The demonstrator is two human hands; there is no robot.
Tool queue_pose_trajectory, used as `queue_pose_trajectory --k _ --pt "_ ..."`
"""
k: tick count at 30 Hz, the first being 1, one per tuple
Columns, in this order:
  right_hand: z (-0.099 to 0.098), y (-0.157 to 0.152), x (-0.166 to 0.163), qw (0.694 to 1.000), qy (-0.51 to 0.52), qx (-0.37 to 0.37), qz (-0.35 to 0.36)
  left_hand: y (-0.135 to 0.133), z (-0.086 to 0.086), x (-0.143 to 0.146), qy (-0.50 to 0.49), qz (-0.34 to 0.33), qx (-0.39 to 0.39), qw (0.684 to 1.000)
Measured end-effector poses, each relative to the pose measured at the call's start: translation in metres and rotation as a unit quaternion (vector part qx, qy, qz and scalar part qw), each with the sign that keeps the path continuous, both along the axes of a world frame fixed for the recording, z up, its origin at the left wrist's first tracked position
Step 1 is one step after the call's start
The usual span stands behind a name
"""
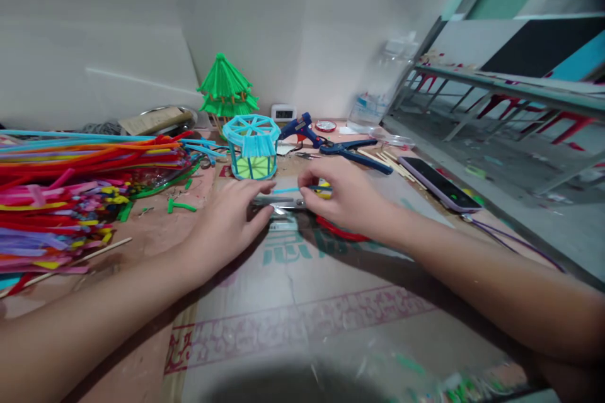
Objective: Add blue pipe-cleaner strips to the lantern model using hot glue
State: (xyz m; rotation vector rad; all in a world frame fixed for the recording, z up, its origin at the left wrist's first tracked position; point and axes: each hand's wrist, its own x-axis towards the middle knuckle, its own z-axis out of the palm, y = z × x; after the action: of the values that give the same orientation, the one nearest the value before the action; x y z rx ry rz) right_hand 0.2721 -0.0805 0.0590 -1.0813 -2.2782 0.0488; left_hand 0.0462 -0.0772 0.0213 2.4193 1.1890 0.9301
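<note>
My left hand (227, 221) rests low over the board, thumb and forefinger on either side of one end of a flat silvery metal strip (280, 202), which looks like a ruler. My right hand (347, 196) is closed in a pinch at the strip's other end. A thin blue stem (287, 190), like a pipe cleaner, runs along the strip into the right fingers. Under the right wrist lies a red coil (343, 230). Just beyond the hands stands a light blue, round frame of pipe cleaners (254, 145) with a lime-green base.
Bundles of coloured pipe cleaners (70, 201) fill the left side. Behind are a green tiered-roof model (227, 88), a glue gun (302, 131), a small digital clock (283, 113) and blue-handled pliers (357, 152). Wooden sticks (397, 164) and a phone (439, 184) lie right.
</note>
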Motion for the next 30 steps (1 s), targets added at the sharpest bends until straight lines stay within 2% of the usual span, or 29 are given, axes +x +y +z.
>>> queue_pose_trajectory --k 2,5,11,16,18,23,27,30 --pt "-0.001 -0.003 -0.002 0.999 -0.031 0.016 0.005 -0.008 0.000 0.003 0.016 -0.012 0.070 0.997" --pt "-0.002 -0.007 -0.005 0.999 -0.050 0.017 0.010 -0.017 0.001 0.009 0.009 -0.029 0.111 0.993" --pt "0.003 -0.014 -0.011 0.996 -0.067 0.056 0.017 -0.017 0.001 0.010 -0.036 -0.042 0.097 0.994" --pt "-0.002 -0.013 -0.010 0.992 -0.055 0.111 0.003 -0.016 -0.003 0.010 -0.064 -0.054 0.115 0.990" --pt "-0.005 -0.011 -0.010 0.990 -0.057 0.131 -0.001 -0.017 -0.004 0.011 -0.085 -0.060 0.089 0.991" --pt "-0.008 -0.007 -0.011 0.979 -0.058 0.197 -0.006 -0.019 -0.001 0.017 -0.167 -0.077 -0.037 0.982" --pt "-0.007 -0.011 -0.015 0.965 -0.086 0.249 0.018 -0.016 0.003 0.020 -0.231 -0.028 -0.163 0.959" --pt "0.001 -0.014 -0.014 0.964 -0.099 0.242 0.051 -0.012 0.007 0.017 -0.228 -0.020 -0.219 0.948"
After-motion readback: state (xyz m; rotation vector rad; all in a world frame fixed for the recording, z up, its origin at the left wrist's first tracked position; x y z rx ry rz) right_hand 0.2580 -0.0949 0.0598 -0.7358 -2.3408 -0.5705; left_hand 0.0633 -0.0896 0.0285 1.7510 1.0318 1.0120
